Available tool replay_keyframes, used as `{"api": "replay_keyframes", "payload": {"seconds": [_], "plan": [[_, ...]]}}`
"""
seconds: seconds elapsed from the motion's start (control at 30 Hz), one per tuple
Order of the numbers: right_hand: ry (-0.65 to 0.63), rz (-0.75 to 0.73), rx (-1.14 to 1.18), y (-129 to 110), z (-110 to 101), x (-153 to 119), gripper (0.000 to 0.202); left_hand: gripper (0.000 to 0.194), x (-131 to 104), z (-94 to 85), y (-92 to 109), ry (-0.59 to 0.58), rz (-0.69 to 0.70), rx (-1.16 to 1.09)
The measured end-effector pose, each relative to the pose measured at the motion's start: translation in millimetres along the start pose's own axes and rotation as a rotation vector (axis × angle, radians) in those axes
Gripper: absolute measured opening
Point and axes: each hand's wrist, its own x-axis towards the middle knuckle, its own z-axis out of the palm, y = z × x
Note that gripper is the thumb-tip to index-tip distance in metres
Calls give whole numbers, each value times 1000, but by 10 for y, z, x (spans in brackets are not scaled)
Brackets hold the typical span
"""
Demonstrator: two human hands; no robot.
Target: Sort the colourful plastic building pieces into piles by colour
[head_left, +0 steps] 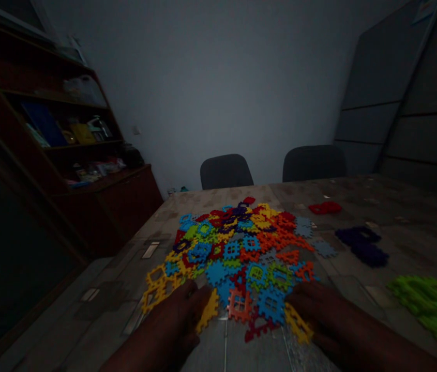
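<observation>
Many flat toothed plastic pieces in several colours lie in a pile (231, 250) on the patterned table (121, 258). At the pile's near left, my left hand (177, 320) is closed on a yellow piece (207, 311). My right hand (319, 310), at the near right of the pile, has its fingers closed on another yellow piece (298, 324). Between the hands lie an orange window piece (239, 305), a blue window piece (271, 305) and a dark red piece (259, 326).
Right of the pile are separate green pieces (431, 305), dark purple pieces (362, 244) and a red piece (325, 207). Two dark chairs (226, 171) (314, 163) stand behind the table. A wooden shelf unit (125, 199) is at the left.
</observation>
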Motion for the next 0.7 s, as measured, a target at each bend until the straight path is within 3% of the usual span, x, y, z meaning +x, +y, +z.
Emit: {"api": "replay_keyframes", "payload": {"seconds": [0.23,0.4,0.6,0.7], "plan": [[-126,100,26,11,-29,-37,66,56,-46,-240,283,24,24,-72],[-99,151,53,163,48,-60,76,70,-22,-130,266,17,109,-109],[-74,218,26,332,157,-81,79,76,64,-74,471,-131,196,-222],[-72,215,16,403,166,-128,87,84,108,77,470,-136,283,-235]]}}
